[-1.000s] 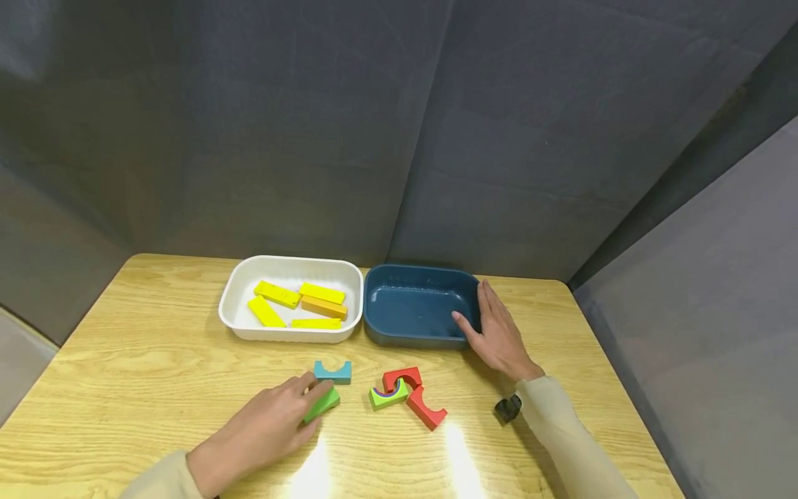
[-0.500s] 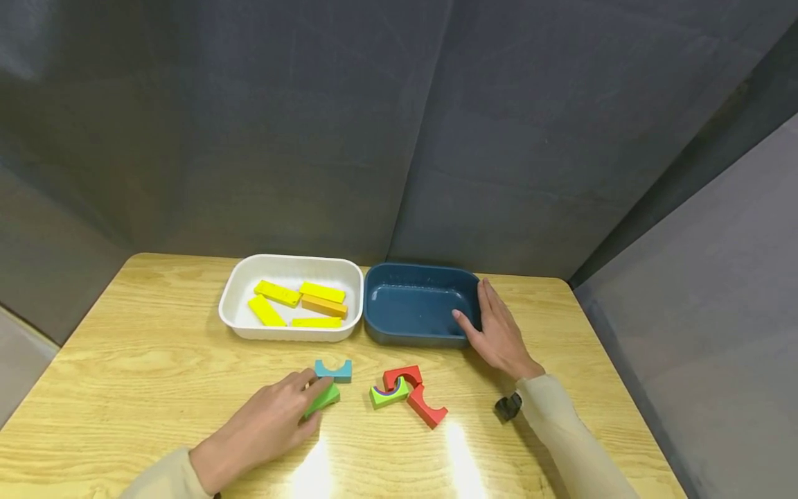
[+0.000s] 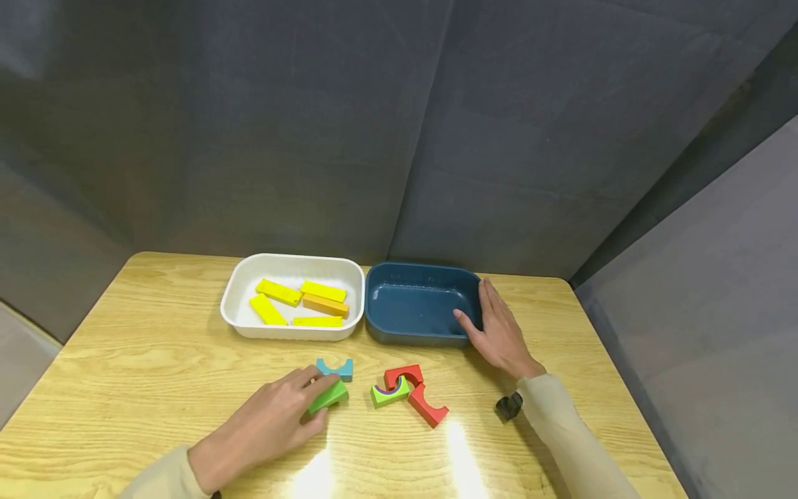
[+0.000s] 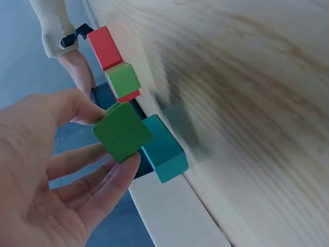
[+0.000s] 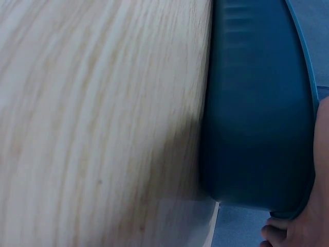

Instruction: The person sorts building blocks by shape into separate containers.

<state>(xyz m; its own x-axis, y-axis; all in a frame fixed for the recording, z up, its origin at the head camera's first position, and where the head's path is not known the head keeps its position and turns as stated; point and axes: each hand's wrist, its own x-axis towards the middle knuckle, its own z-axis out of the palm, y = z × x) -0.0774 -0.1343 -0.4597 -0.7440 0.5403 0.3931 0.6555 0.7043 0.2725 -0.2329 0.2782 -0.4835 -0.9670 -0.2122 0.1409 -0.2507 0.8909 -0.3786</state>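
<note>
My left hand (image 3: 274, 416) pinches a green toy block (image 3: 329, 397) between thumb and fingertips. In the left wrist view the block's square end faces the camera. Just behind it a teal arch-cut block (image 3: 343, 374) lies with its hollow upward. To the right sits a small cluster: a lime-green block with a purple-lined curve (image 3: 389, 396), a red arch block (image 3: 414, 373) and a second red cut-out block (image 3: 427, 409). My right hand (image 3: 501, 339) rests at the right end of the dark blue bin (image 3: 418, 340), fingers straight along its side, thumb over the front rim.
A white bin (image 3: 287, 333) stands left against the blue one, holding several yellow blocks (image 3: 267, 309) and an orange-yellow block (image 3: 325, 305). Grey curtains (image 3: 312, 138) rise behind the wooden table (image 3: 156, 360). A black device (image 3: 509, 406) is at the right wrist.
My left hand has moved slightly right with the green block, which now shows more from under the fingers. My right hand stays on the blue bin.
</note>
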